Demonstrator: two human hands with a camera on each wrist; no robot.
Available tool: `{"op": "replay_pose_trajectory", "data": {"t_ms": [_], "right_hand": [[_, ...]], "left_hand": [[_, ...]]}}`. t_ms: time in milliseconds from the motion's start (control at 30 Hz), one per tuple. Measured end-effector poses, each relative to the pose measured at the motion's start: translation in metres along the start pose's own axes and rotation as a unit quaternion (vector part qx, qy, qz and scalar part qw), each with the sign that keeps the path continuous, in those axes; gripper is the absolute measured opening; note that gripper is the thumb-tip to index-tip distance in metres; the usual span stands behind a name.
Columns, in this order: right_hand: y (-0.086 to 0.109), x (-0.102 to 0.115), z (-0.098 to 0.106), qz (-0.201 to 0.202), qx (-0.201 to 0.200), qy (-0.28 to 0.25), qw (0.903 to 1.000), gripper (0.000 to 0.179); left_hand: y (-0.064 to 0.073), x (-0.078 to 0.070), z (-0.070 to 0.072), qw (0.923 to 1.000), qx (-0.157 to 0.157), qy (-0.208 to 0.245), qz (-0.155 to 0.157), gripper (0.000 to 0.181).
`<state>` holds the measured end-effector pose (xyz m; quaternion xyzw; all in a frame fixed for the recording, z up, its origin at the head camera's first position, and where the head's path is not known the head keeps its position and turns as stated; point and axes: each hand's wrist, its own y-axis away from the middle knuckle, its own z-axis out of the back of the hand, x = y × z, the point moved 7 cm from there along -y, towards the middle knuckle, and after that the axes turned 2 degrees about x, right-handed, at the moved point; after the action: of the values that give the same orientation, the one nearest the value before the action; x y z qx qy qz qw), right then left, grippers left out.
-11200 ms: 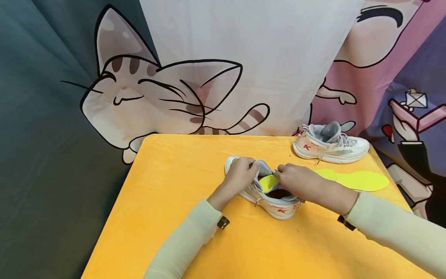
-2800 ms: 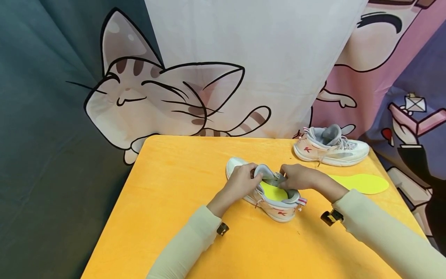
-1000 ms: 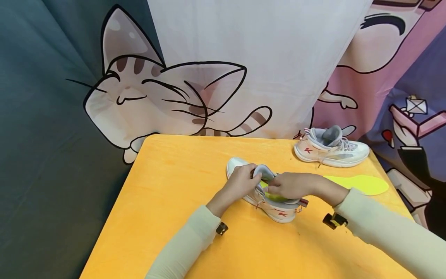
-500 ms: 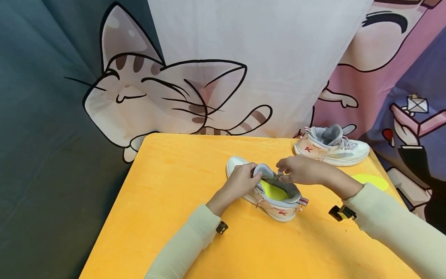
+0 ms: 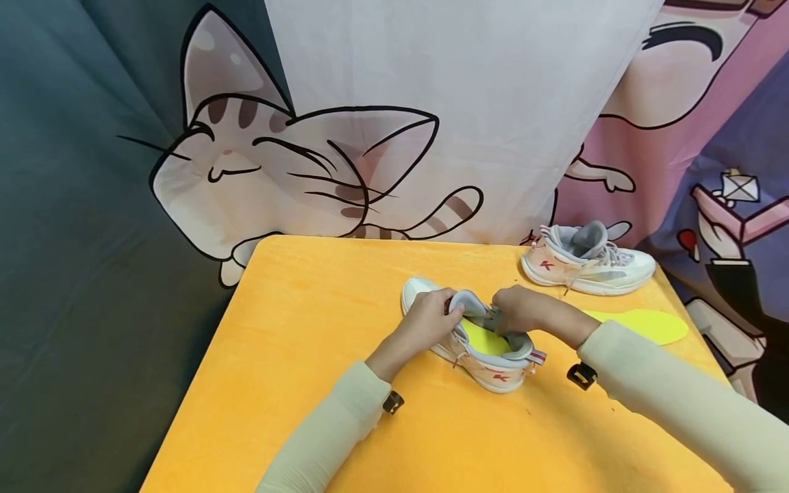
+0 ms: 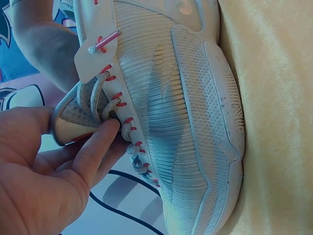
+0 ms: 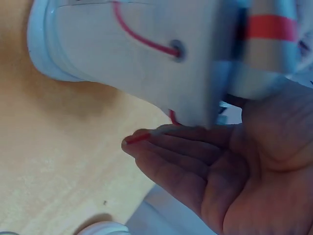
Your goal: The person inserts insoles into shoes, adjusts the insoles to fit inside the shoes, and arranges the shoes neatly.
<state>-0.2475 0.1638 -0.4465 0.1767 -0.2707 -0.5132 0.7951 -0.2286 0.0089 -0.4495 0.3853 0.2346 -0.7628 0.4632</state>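
Note:
In the head view, a white sneaker [image 5: 496,376] stands on the yellow table, heel toward me. A yellow-green insole [image 5: 483,340] lies inside it, its front part hidden. My left hand [image 5: 425,320] pinches the padded tongue [image 6: 73,125] and draws it away from the opening; the left wrist view shows thumb and fingers on either side. At the far side of the collar, my right hand [image 5: 524,311] holds the edge. Its extended fingers lie along the shoe's outside in the right wrist view, beside a red-tipped lace end [image 7: 139,138]; the thumb is mostly hidden behind the collar.
A second white sneaker [image 5: 607,272] stands at the table's far right corner. Another yellow-green insole [image 5: 653,325] lies in front of it, partly behind my right forearm. A printed cloth backdrop [image 5: 511,103] hangs behind the yellow table [image 5: 308,370].
My right hand has gone from inside the shoe, up over the collar, and down to its far edge. The insole, partly visible and tilted at first, now lies flatter. My left hand keeps its hold.

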Motion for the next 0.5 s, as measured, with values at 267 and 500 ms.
{"op": "replay_pose_trajectory", "data": {"t_ms": [267,500], "right_hand": [[-0.013,-0.001,-0.010,-0.009,-0.031,-0.007,0.9995,0.015],[-0.017,0.002,-0.012,-0.026,-0.069,-0.002,0.9973,0.023]], "left_hand": [[0.000,-0.001,-0.002,1.0000,0.001,0.000,-0.007,0.014],[-0.001,-0.001,-0.002,1.0000,0.000,-0.006,-0.005,0.015]]}}
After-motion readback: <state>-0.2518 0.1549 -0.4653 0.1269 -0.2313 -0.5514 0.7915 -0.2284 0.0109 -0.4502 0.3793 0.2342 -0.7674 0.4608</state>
